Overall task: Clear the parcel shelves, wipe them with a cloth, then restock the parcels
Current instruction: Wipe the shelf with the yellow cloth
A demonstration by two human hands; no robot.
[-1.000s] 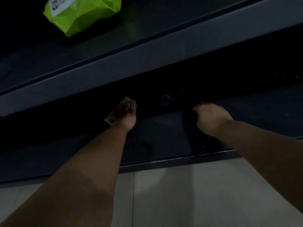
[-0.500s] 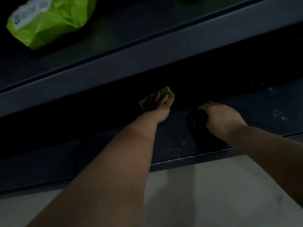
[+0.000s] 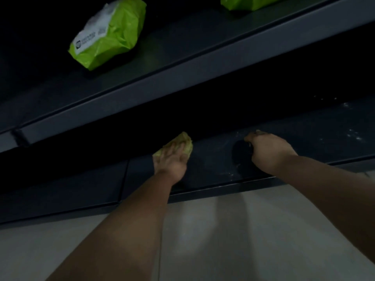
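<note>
Left hand (image 3: 170, 161) + cloth (image 3: 183, 139) now sit nearer right hand (image 3: 269, 151) than 1 s ago. Green parcel (image 3: 107, 35) on upper shelf (image 3: 203, 63): prob. light, soft poly bag, grab by its bulk. Left fingers spread flat, pressing limp cloth onto lower shelf (image 3: 213, 157). Right hand curls over dark lump (image 3: 241, 156), can't ID. Dust specks (image 3: 353, 136) far right; pale floor (image 3: 203, 230); dim room.

Cloth: crumpled yellow-green cloth (image 3: 183, 141), lying on the lower shelf
Lower shelf: dark grey metal lower shelf (image 3: 304, 134), white specks at right
Parcels: lime-green plastic parcel (image 3: 113, 35), white label, on the dark upper shelf (image 3: 182, 47); second green parcel (image 3: 249, 2) cut off above
</note>
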